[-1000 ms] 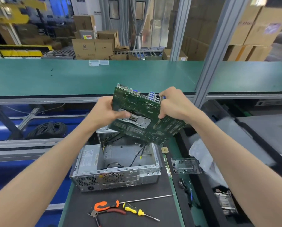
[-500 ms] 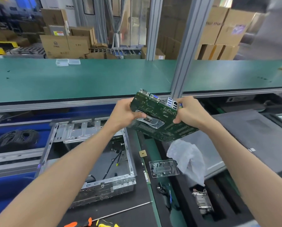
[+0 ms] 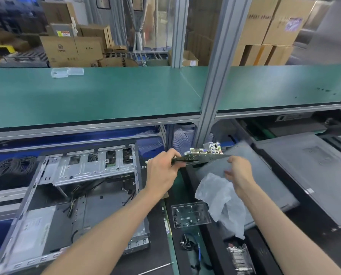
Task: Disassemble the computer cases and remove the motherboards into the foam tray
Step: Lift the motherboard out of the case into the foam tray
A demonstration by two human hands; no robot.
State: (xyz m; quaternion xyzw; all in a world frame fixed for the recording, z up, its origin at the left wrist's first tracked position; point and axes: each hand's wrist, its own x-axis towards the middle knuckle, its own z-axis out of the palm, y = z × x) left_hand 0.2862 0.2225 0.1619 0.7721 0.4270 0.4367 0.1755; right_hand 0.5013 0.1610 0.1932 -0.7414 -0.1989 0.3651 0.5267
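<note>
At frame centre the left hand (image 3: 162,173) pinches the near edge of a green motherboard (image 3: 202,156), held almost edge-on with its rear ports up (board detail blurred). The right hand (image 3: 238,173) touches a grey sheet (image 3: 264,187) at centre right, beside a crumpled clear plastic bag (image 3: 223,203). The opened computer case (image 3: 70,195) fills the lower left; a clear screw tray (image 3: 190,215) sits at lower centre.

Both forearms bare, no sleeves or gloves.
</note>
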